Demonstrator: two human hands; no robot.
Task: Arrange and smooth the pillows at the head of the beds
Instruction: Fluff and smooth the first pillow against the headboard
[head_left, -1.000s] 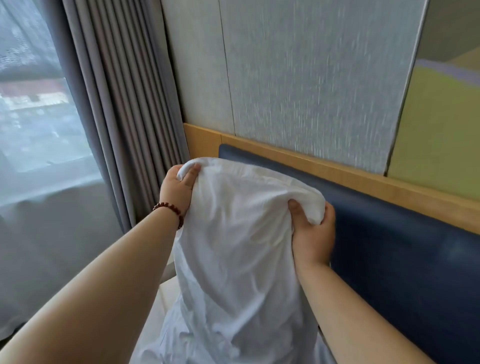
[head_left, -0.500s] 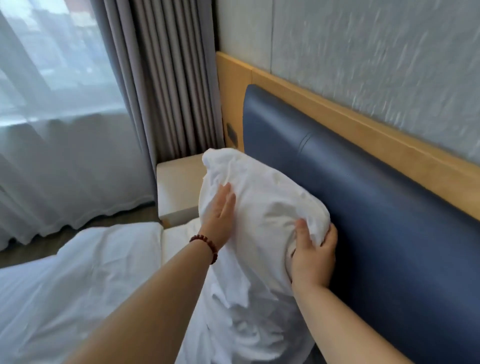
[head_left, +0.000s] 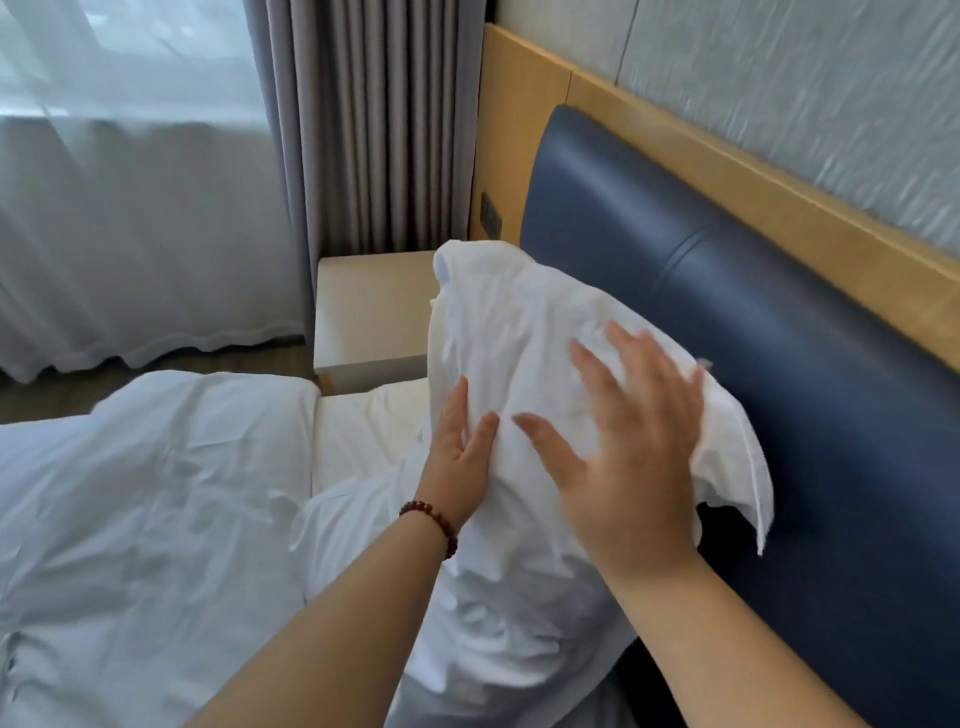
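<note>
A white pillow (head_left: 519, 332) stands upright on the bed, leaning back against the dark blue padded headboard (head_left: 753, 322). Its case is wrinkled and one loose corner hangs down at the right. My left hand (head_left: 460, 452), with a red bead bracelet at the wrist, lies flat against the pillow's left side. My right hand (head_left: 623, 441) is spread wide and blurred over the pillow's front, fingers apart, gripping nothing. Whether the palm touches the cloth I cannot tell.
A rumpled white duvet (head_left: 145, 519) covers the bed at the left. A beige bedside table (head_left: 369, 312) stands past the pillow, beside grey curtains (head_left: 374, 124) and a sheer curtain (head_left: 130, 208). A wooden panel (head_left: 779, 208) runs above the headboard.
Both hands let go of the pillow's top corners. The pillow came down against the headboard, and my right hand moved from its right edge onto its front, fingers spread.
</note>
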